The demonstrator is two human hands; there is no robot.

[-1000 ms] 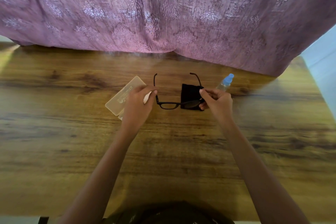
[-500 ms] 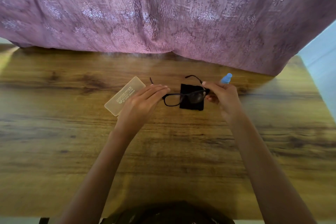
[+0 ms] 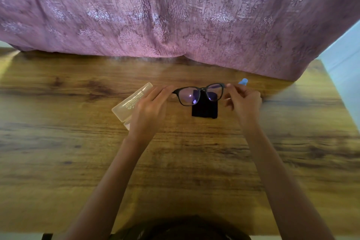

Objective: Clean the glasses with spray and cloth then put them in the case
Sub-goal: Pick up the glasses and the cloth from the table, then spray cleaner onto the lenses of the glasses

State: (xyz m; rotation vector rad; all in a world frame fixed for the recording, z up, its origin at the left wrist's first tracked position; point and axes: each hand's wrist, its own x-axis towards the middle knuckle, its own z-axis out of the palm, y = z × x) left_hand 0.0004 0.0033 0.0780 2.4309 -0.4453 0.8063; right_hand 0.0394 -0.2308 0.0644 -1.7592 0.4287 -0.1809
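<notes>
Black-framed glasses (image 3: 200,94) are held up above the wooden table (image 3: 175,161), lenses facing me with a purple sheen. My left hand (image 3: 151,110) pinches the frame's left end and my right hand (image 3: 243,101) pinches its right end. A black cloth (image 3: 204,110) lies flat on the table below the glasses. The translucent beige case (image 3: 128,104) lies to the left, partly hidden by my left hand. Only the blue cap of the spray bottle (image 3: 243,81) shows behind my right hand.
A pink patterned curtain (image 3: 175,15) hangs along the table's far edge. A pale wall (image 3: 348,60) stands at the right. Bare table surface stretches to the left, right and front of the objects.
Both hands have lifted the glasses off the table and tilted them upright, so the lenses now face me. The hands moved slightly away from me.
</notes>
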